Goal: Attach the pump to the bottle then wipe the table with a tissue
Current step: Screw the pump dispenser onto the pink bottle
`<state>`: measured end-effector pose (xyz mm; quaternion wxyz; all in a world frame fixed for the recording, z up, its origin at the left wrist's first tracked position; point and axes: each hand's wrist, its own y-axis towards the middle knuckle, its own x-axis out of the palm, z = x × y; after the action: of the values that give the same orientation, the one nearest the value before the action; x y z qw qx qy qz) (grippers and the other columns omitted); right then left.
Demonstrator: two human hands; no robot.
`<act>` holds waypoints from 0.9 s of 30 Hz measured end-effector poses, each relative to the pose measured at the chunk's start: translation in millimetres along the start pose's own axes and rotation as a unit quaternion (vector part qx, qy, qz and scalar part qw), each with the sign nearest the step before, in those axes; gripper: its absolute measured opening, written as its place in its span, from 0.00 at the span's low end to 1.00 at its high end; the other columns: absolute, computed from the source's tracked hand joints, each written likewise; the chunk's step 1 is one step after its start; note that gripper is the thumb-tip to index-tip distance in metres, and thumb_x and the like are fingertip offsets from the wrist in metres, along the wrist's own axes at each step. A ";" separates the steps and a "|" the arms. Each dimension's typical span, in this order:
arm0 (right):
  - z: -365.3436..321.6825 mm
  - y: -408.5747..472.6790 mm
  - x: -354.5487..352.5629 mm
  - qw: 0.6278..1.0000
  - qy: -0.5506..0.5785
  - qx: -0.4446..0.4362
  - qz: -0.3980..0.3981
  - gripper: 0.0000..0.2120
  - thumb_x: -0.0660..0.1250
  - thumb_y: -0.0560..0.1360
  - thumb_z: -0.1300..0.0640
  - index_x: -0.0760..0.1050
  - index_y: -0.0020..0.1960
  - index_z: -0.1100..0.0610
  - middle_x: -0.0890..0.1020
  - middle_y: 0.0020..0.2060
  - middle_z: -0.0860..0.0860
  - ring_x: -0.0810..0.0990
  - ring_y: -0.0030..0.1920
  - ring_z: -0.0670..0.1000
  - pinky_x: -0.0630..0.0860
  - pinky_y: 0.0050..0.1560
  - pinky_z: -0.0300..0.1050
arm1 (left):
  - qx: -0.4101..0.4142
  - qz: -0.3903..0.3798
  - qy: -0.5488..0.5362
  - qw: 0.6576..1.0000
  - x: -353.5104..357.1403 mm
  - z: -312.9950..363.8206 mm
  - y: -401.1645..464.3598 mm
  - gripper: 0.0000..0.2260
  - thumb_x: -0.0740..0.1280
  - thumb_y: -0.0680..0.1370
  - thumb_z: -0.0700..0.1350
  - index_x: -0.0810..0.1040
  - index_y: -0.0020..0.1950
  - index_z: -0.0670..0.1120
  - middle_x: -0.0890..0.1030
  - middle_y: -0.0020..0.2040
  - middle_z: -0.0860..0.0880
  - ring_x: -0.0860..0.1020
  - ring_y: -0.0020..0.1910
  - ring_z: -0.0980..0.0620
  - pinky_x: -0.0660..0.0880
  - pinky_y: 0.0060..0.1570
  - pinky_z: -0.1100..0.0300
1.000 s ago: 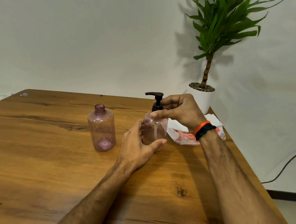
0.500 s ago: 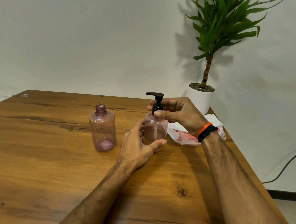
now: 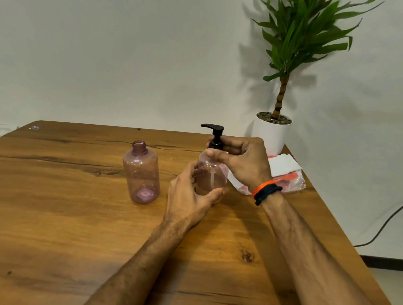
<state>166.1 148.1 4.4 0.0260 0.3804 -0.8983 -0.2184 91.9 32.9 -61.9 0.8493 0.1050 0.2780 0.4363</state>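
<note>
Setting: plain pale wall behind a wooden bench (image 3: 66,213), seen from above the person's arms.
Bottle: pink see-through bottle (image 3: 211,178) stands upright near the bench's far right corner.
Left hand: left hand (image 3: 188,200) wraps the bottle's lower body, likely to stop it turning.
Right hand: right hand (image 3: 241,163) pinches the collar of the black pump (image 3: 215,136), which sits on the neck, spout pointing left; probably screwing it tight.
Spare: second bottle (image 3: 141,173), open-necked, stands just left, apart from both hands.
Tissue: tissue pack (image 3: 284,172) lies at the right edge, partly behind the right wrist.
Corner: potted plant (image 3: 273,132); nothing blocks the work.
</note>
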 end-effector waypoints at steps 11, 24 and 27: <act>-17.8 22.7 -29.5 0.973 -0.033 0.040 -0.225 0.17 0.71 0.74 0.62 0.78 0.62 0.58 0.86 0.52 0.52 0.84 0.52 0.47 0.74 0.36 0.30 | -0.021 -0.012 -0.031 0.999 1.8 -8.0 3.9 0.34 0.79 0.62 0.61 0.73 0.64 0.52 0.81 0.59 0.52 0.80 0.57 0.54 0.81 0.54 0.52; -9.7 -7.9 9.1 0.999 -0.028 0.015 0.042 0.13 0.75 0.68 0.65 0.83 0.52 0.59 0.86 0.42 0.48 0.85 0.44 0.42 0.81 0.48 0.36 | -0.013 -0.008 -0.021 1.000 2.7 -5.1 -0.1 0.30 0.78 0.63 0.59 0.72 0.62 0.55 0.81 0.58 0.54 0.80 0.56 0.55 0.81 0.54 0.52; -9.2 -11.5 19.5 0.991 -0.074 0.009 0.108 0.12 0.77 0.68 0.61 0.84 0.50 0.56 0.84 0.38 0.42 0.83 0.41 0.36 0.80 0.45 0.32 | -0.010 -0.011 -0.021 1.000 2.2 -3.8 -1.5 0.32 0.77 0.63 0.62 0.72 0.63 0.55 0.81 0.59 0.52 0.80 0.57 0.54 0.80 0.55 0.51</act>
<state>161.9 124.1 5.7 -0.0203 0.2643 -0.9355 -0.2336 91.8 33.6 -66.5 0.8608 0.1021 0.2570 0.4273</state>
